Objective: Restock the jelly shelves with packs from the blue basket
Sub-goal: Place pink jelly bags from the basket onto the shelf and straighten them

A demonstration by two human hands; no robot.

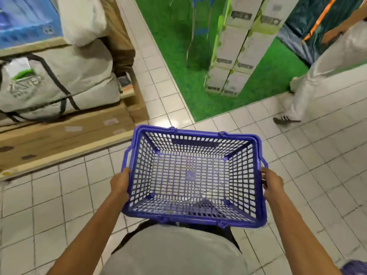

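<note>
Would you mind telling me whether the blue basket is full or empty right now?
Empty: the floor tiles show through the bare mesh bottom of the basket, and no packs lie inside.

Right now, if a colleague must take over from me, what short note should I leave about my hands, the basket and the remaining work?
Hands: the left hand grips the left side of the blue basket and the right hand grips its right side.
Things: the basket is held in front of the body above the tiled floor. No packs are in it. The jelly shelves are not in view.
Done: the basket is empty; whether the shelves are full cannot be told.
Left: probably refill or return the basket. Mind the person walking on the right.
</note>
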